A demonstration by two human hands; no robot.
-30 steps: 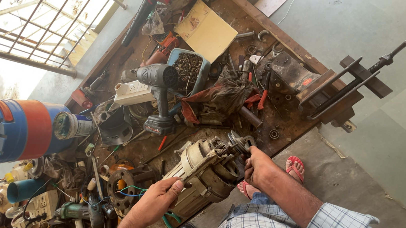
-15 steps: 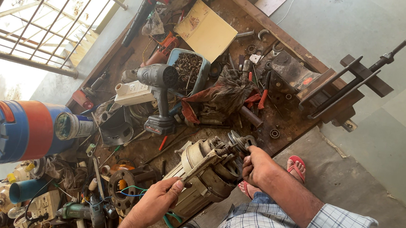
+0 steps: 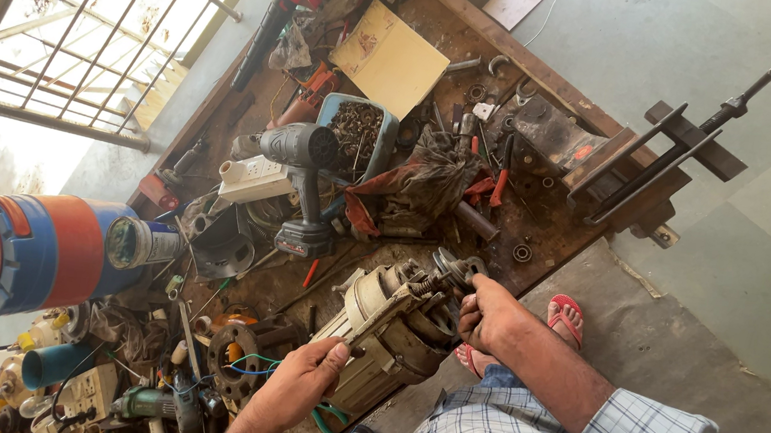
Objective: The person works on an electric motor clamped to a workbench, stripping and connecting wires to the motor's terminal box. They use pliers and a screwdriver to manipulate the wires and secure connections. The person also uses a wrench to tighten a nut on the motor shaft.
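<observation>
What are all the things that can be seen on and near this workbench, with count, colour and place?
motor unit: one, cream and grey, front edge of the bench, held by both hands
cordless drill: one, dark grey, middle of the bench
tray of screws: one, blue, behind the drill
cardboard sheet: one, yellow, far end of the bench
barrel: one, blue and orange, left of the bench
vise: one, black, right corner of the bench
workbench: one, brown wood, crowded with small tools
sandals: red, on the floor by the bench
left hand: on the motor unit's near end
right hand: gripping the motor unit's far end
</observation>
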